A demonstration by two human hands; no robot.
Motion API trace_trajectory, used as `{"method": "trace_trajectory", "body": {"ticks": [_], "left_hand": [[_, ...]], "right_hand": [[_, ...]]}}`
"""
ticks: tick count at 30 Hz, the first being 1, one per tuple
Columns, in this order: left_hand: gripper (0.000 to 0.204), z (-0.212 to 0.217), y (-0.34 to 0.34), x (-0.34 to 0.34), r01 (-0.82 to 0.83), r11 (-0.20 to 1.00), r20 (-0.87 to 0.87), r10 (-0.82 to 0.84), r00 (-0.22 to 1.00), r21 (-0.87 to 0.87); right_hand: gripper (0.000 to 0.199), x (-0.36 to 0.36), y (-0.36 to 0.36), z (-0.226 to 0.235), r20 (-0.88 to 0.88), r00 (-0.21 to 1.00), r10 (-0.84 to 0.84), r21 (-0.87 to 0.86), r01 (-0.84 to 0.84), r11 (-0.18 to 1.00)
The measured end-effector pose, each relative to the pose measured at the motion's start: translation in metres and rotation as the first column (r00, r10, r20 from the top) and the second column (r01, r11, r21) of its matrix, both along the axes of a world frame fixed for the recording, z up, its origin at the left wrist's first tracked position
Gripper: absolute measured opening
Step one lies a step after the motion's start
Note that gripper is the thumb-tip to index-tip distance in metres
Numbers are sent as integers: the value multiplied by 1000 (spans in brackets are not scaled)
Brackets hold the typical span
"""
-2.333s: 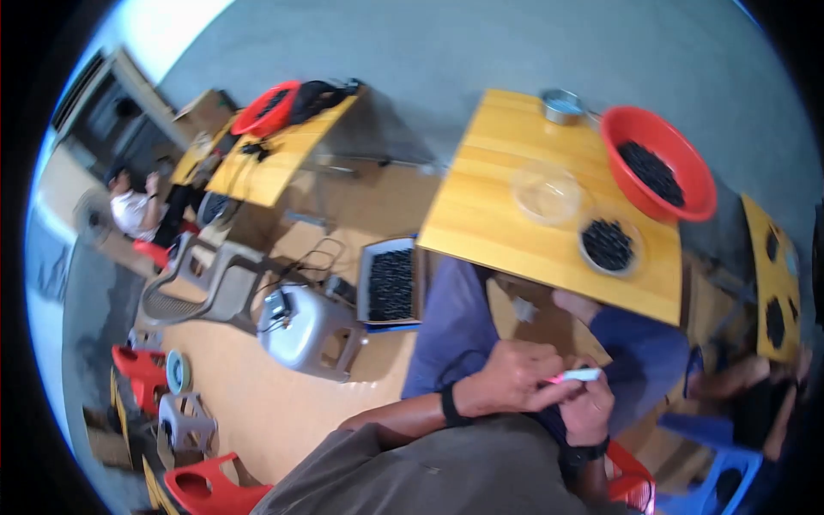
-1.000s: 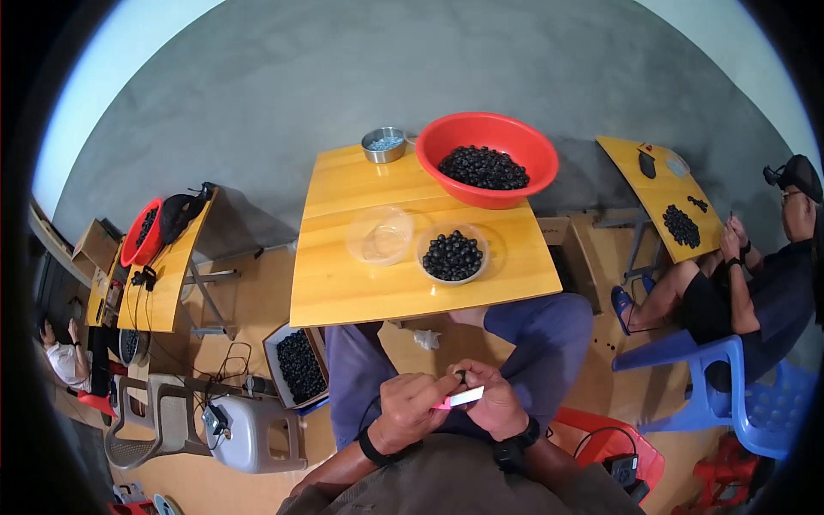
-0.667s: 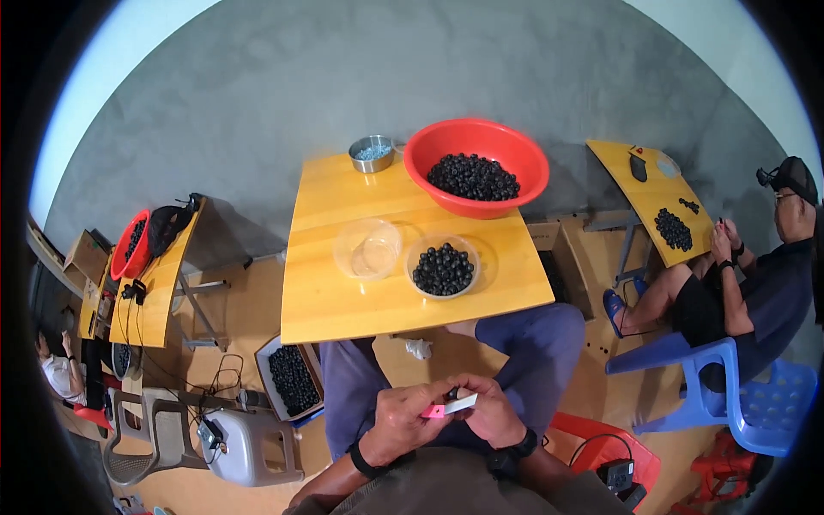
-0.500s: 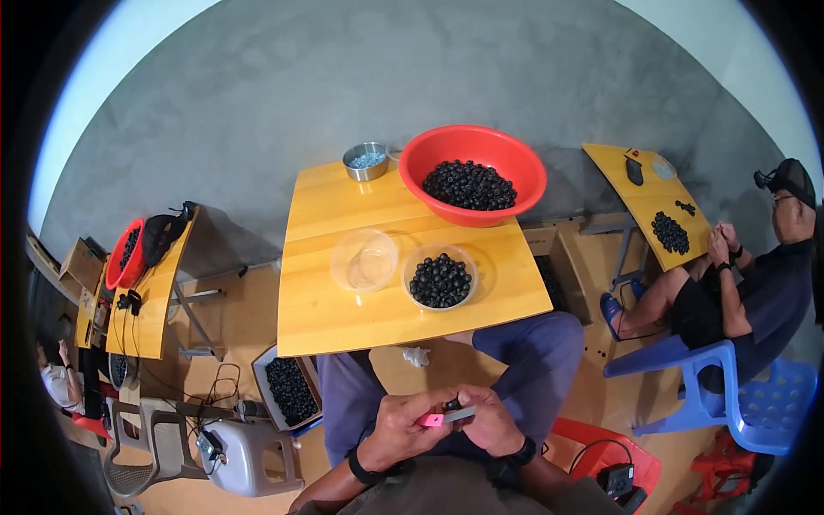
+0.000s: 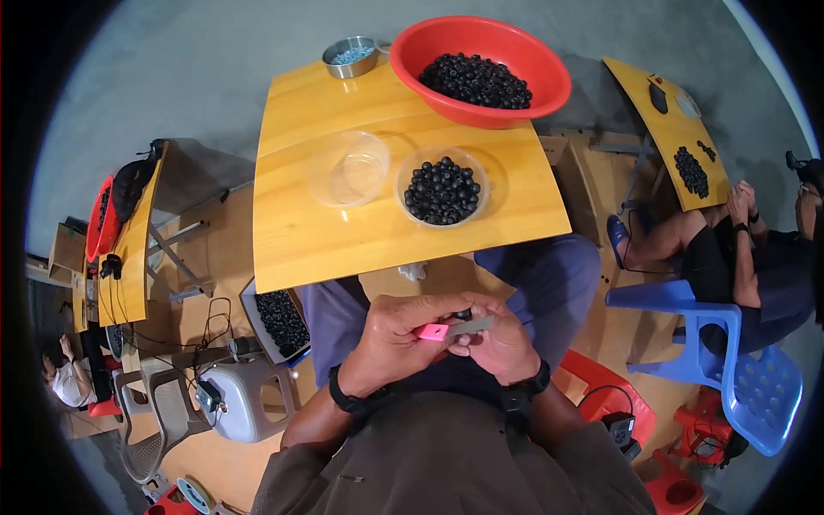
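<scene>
Both my hands meet above my lap, in front of the table's near edge. My left hand [image 5: 388, 341] is closed on a small knife with a pink handle [image 5: 432, 332] and a flat grey blade [image 5: 472, 326], which points toward my right hand. My right hand [image 5: 505, 348] is closed, its fingertips by a small round black bead-like piece [image 5: 463, 314] just above the blade; fingers partly hide it. On the yellow table [image 5: 292, 249] stands a transparent bowl [image 5: 487, 199] holding similar black pieces [image 5: 441, 190]. Left of it is another transparent bowl [image 5: 326, 176].
A red basin [image 5: 554, 94] of black pieces and a metal bowl [image 5: 350, 67] of small blue bits stand at the table's far side. A box of black pieces [image 5: 281, 322] lies on the floor at left. A co-worker [image 5: 742, 249] sits at right beside a blue chair [image 5: 721, 369].
The view has tilted down, so the table and my hands appear higher. My hands stay together around the knife and black piece, and more of the blade shows.
</scene>
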State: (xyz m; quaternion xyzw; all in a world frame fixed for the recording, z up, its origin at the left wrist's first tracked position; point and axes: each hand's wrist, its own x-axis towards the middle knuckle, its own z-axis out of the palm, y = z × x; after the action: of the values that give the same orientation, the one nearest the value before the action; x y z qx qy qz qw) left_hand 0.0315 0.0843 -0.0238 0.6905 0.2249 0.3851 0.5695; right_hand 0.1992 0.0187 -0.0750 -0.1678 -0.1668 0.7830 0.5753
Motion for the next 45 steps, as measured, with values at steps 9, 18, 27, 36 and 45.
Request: {"method": "trace_trajectory", "body": {"ticks": [9, 18, 27, 36, 45], "left_hand": [[31, -12, 5, 6, 45, 995, 27, -42, 999, -93], [33, -7, 15, 8, 30, 999, -68, -29, 997, 15], [44, -21, 11, 2, -136, 868, -108, 211, 971, 478], [45, -26, 9, -4, -167, 715, -86, 303, 949, 679], [27, -20, 2, -9, -156, 744, -121, 303, 945, 649]], "right_hand": [[37, -1, -2, -12, -12, 1000, 5, -43, -5, 999], [26, -1, 2, -20, -171, 982, 76, -98, -94, 991], [21, -8, 8, -19, -200, 980, -3, -136, -25, 990], [26, -15, 13, -6, -125, 991, -57, -136, 40, 990], [26, -14, 11, -24, -209, 977, -35, -96, 15, 995]]}}
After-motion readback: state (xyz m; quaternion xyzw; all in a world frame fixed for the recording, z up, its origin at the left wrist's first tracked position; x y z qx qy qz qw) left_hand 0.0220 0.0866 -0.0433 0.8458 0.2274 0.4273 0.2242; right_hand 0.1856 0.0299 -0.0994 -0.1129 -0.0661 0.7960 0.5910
